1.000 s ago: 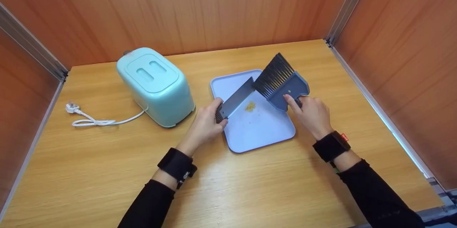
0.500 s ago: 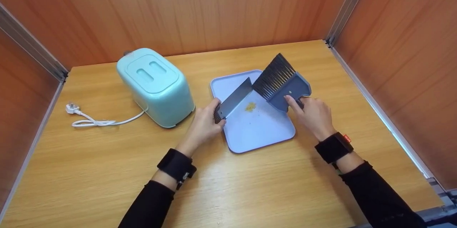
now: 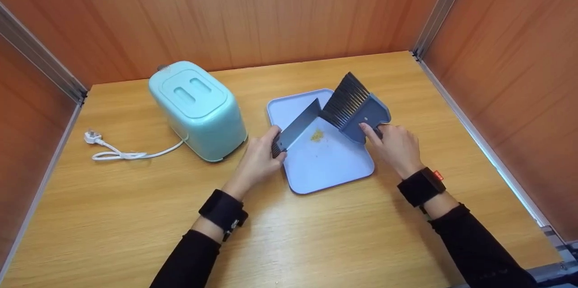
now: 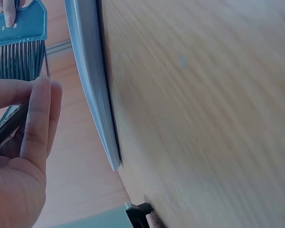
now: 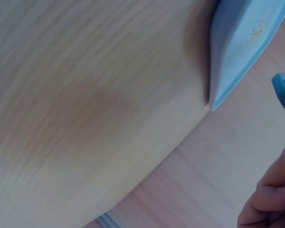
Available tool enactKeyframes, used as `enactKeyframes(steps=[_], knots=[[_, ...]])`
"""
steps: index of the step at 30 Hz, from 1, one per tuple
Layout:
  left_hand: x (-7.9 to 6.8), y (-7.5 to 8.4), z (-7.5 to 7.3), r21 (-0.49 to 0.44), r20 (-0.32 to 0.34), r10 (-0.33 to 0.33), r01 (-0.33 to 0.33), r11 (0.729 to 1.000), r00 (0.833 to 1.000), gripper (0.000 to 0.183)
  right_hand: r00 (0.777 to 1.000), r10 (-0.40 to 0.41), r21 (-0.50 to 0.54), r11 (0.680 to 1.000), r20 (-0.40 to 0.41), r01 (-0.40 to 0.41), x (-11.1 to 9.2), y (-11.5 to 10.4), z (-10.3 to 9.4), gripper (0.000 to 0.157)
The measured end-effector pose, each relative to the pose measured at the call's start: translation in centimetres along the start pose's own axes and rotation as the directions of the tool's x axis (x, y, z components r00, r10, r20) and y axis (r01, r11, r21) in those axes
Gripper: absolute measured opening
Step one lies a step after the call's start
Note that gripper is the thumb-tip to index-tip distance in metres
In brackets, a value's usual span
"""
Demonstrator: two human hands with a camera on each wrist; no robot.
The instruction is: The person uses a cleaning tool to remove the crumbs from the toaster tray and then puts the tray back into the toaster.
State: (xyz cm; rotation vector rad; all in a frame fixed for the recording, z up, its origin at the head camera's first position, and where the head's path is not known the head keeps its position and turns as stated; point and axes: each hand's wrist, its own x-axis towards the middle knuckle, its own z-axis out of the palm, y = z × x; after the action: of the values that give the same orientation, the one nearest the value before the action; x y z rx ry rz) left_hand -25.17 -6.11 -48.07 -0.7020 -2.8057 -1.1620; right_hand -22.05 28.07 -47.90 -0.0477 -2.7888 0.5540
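Observation:
A blue-grey brush (image 3: pixel 366 114) with long black bristles is gripped by its handle in my right hand (image 3: pixel 398 149), tilted above the tray's right side. My left hand (image 3: pixel 259 157) pinches the ribbed dark end of a flat grey scraper (image 3: pixel 301 124), whose blade slants over the tray. The blade's far corner lies close to the bristles; whether they touch, I cannot tell. Between the two tools, a small heap of yellowish crumbs (image 3: pixel 317 135) lies on the lilac tray (image 3: pixel 329 175). In the right wrist view only part of the right hand (image 5: pixel 273 194) shows.
A light-blue toaster (image 3: pixel 203 112) with its lid on stands left of the tray. Its white cord (image 3: pixel 131 155) and plug (image 3: pixel 92 137) lie on the wooden table (image 3: pixel 289 234). Wooden panels (image 3: pixel 253 12) enclose the back and sides.
The brush has dipped slightly, its bristle tips lower and a little to the left. My left hand and the scraper are nearly still, and the crumbs look the same.

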Motion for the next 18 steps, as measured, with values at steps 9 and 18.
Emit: enactKeyframes(steps=[9, 18], knots=[[0.2, 0.0, -0.3, -0.036, -0.003, -0.015, 0.015, 0.999, 1.0, 0.035, 0.999, 0.038, 0.007, 0.999, -0.002, -0.038, 0.2, 1.3, -0.2, 0.066], [0.4, 0.0, -0.4, -0.166, -0.015, -0.112, 0.108, 0.98, 0.994, 0.043, 0.992, 0.129, 0.122, 0.984, 0.007, -0.129, 0.7, 2.2, -1.0, 0.067]])
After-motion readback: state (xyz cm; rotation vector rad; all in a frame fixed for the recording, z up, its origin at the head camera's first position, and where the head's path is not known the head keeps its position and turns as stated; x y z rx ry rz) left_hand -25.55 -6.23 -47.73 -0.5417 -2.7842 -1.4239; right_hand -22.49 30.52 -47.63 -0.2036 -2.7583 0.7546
